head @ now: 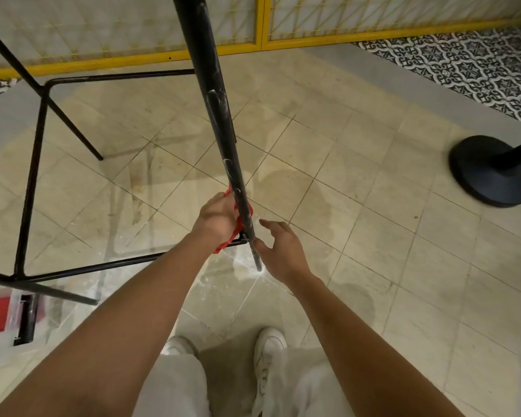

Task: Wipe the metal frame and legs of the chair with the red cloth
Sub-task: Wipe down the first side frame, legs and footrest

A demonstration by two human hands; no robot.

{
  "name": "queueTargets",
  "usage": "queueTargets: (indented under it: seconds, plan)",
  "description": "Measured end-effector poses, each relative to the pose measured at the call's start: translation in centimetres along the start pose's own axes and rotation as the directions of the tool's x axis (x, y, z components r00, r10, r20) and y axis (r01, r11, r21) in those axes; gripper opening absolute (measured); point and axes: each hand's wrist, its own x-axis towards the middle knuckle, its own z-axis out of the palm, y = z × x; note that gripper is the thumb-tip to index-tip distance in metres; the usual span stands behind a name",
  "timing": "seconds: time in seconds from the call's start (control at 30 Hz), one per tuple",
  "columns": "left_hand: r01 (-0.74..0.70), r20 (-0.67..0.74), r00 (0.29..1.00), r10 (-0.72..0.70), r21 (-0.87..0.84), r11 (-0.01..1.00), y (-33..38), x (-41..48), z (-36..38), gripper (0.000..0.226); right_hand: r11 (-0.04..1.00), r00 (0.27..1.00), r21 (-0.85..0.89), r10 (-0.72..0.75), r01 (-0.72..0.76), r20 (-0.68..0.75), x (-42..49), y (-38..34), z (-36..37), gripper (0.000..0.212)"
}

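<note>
Chair leg (220,115) slants from top centre down to the floor (373,236) — left grip (218,216) wraps the red cloth (222,248) round its lower end; right grip (280,251) slack-fingered, just beside.

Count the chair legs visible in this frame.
3. The centre leg, where the left hand holds the red cloth against it; the upper-left leg; the lower-left leg. A fourth may be hidden behind the centre leg.
</note>
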Motion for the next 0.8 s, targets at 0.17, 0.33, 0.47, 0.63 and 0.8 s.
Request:
queueTargets:
  seconds: [0.17,0.33,0.47,0.63,0.8]
  plan:
    - [0.070,-0.010,0.997,-0.072,-0.118,0.991,1.4,1.4,-0.7,0.018,1.000,1.000,0.032,0.000,0.000,0.004,0.1,0.2,0.1,0.046]
    - [0.034,0.013,0.999,-0.033,-0.111,0.993,0.4,0.4,0.3,0.010,1.000,1.000,0.030,0.000,0.000,0.008,0.1,0.2,0.1,0.046]
    - [-0.136,-0.011,0.990,0.142,0.211,0.968,-0.5,-2.2,1.0,0.020,1.000,1.000,0.016,0.001,-0.001,0.001,-0.1,0.2,-0.2,0.045]
    - [-0.145,-0.151,0.975,0.162,0.117,0.983,-1.6,-4.0,2.5,0.032,0.999,1.000,0.046,0.001,0.000,-0.019,-0.5,0.1,-0.7,0.044]
    - [-0.087,-0.213,0.972,0.098,0.059,0.994,-3.7,-5.5,3.9,0.047,0.998,0.999,0.058,0.024,-0.022,-0.026,-0.5,0.3,-0.9,0.044]
